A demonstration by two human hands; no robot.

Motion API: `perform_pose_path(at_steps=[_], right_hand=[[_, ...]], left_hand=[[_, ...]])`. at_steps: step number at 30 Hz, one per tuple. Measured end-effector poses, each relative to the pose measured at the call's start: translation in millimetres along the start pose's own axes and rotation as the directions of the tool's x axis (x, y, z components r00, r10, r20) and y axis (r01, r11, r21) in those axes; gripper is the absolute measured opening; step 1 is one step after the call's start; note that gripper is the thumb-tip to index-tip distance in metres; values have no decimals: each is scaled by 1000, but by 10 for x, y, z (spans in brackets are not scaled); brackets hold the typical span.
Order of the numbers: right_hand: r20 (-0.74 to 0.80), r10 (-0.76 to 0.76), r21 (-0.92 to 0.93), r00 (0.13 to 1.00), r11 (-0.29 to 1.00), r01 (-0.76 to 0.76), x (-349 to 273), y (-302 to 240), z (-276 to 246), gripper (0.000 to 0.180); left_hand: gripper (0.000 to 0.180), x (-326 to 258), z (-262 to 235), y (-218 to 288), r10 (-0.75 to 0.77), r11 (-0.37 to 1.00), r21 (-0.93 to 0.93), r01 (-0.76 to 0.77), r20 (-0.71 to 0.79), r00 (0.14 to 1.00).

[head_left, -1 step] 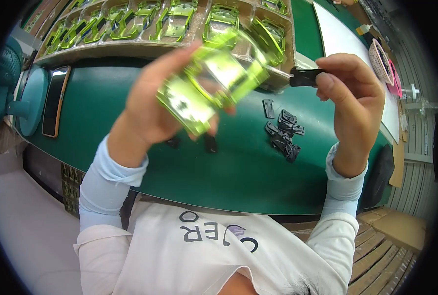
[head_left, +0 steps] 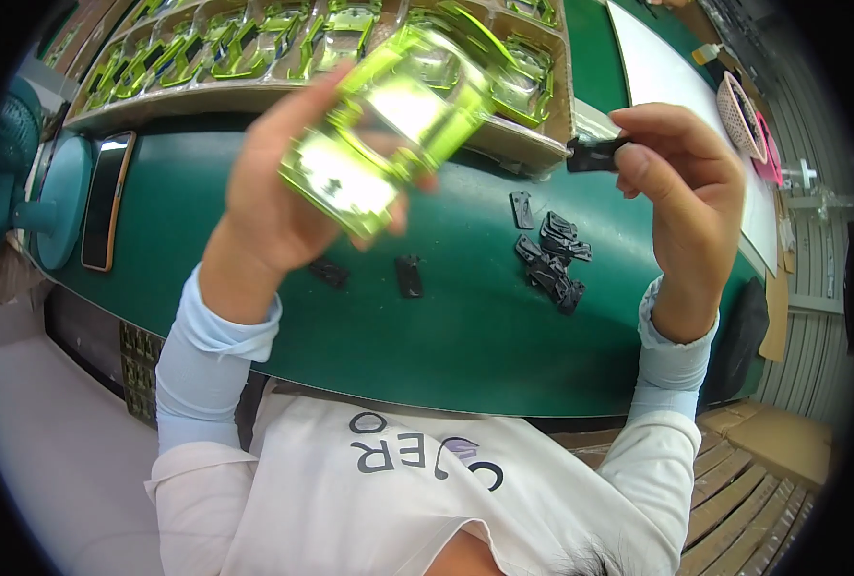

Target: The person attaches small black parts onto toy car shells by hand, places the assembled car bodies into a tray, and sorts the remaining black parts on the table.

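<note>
Head view: left of the black pile (head_left: pixel 547 267), left grip (head_left: pixel 278 192) clasps a green shell (head_left: pixel 403 108); right grip (head_left: pixel 684 182) pinches a black tab (head_left: pixel 592 156) endwise, likely keeping it exposed.

Car-body shell (head_left: pixel 408 101) and black part (head_left: pixel 595 155), both hand-held.
Shell: glossy, bright yellow-green, with window openings; raised above the table (head_left: pixel 369 355), tilted, long axis roughly 7 to 1 o'clock. Part: small, flat, oblong; held by one end, free end toward 9 o'clock, at the shell's 3 o'clock, well apart.
</note>
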State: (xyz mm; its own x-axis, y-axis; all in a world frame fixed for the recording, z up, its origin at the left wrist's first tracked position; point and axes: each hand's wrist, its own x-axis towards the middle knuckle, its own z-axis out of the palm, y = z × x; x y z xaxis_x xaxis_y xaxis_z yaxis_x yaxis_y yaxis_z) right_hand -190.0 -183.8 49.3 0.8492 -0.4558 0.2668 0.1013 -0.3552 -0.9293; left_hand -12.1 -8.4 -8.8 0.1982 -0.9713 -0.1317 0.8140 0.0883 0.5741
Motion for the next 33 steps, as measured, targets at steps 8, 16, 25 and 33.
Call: perform_pose_path(at_steps=[8,16,25,33], right_hand=[[329,161,-324,930,945,-49,-367,612,-270,12],[360,-34,-555,932,795,243,-693,816,-369,62],[582,77,-641,809,656,398,-437,695,397,68],[611,-199,-342,766,807,482,-106,690,1104,45]], left_hand=[[49,-122,-222,308,315,946,93,-311,-33,949],[45,-142,-252,330,329,937,120,-328,12,944],[49,-135,-272,330,339,933,136,-334,-16,941],[50,-159,-294,354,334,942,77,-327,-118,935]])
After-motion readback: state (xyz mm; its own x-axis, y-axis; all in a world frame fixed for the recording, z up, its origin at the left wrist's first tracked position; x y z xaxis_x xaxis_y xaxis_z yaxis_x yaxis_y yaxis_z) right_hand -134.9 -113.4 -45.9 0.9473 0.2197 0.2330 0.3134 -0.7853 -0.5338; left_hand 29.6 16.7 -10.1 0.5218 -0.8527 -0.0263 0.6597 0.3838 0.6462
